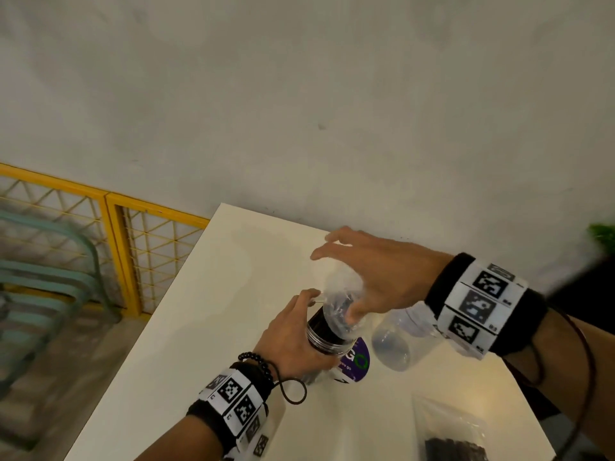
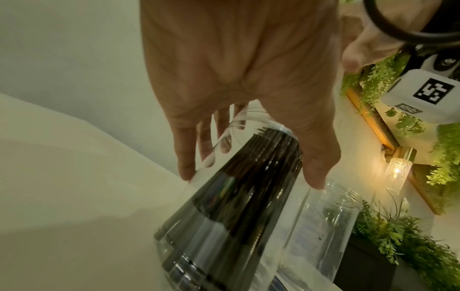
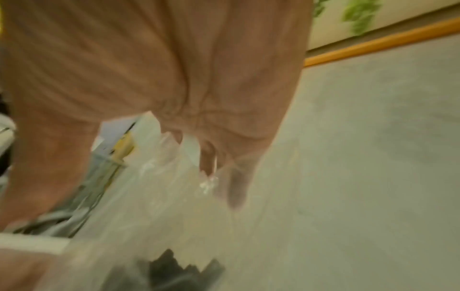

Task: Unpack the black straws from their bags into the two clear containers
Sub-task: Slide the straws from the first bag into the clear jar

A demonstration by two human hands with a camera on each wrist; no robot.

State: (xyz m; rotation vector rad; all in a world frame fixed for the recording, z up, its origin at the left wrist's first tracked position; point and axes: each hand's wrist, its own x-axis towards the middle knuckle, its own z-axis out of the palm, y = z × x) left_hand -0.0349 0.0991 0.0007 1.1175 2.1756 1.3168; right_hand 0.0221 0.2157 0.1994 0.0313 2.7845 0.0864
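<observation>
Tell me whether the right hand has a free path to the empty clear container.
Probably yes: the empty container stands open just below the right hand, nothing between, but that hand pinches the plastic bag.

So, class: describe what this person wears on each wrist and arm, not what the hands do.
Both hands are bare. The left hand has a black wristband ringed with white panels of black square code markers, a black bead bracelet and a thin black cord loop. The right hand has a like marker band and a dark cable.
</observation>
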